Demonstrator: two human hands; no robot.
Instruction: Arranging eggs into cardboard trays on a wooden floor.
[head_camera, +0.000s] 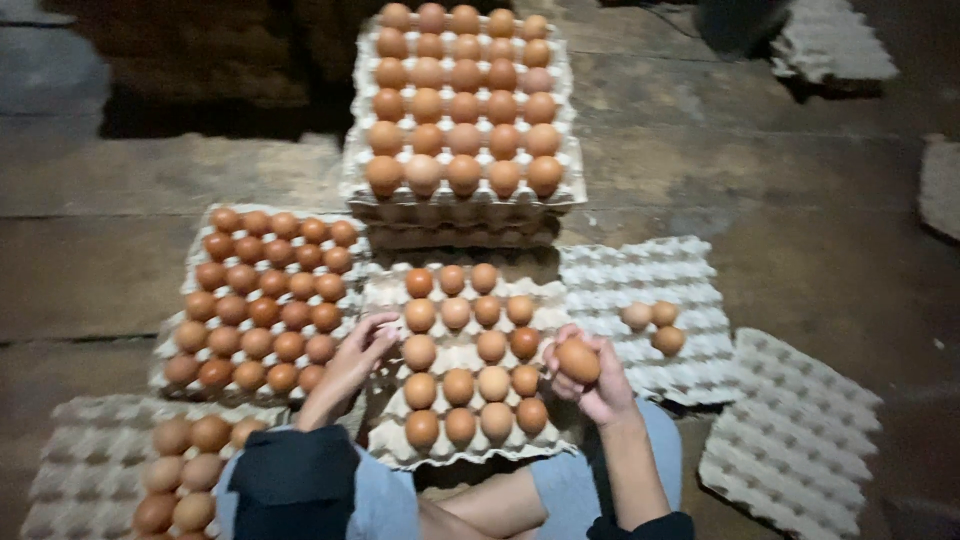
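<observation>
My right hand (590, 385) is raised over the near right corner of a grey pulp egg tray (385, 440) and holds one brown egg (577, 359). That middle tray carries several brown eggs in its right columns. My left hand (362, 345) rests with fingers apart on the tray's left edge, next to an egg (419, 352) in it, holding nothing. My knees in light trousers show below the tray.
A full tray (262, 300) lies to the left, a stack of full trays (462, 100) behind. A right tray (650, 290) holds three eggs. An empty tray (790, 440) lies at near right, a part-filled one (90, 470) at near left, on a concrete floor.
</observation>
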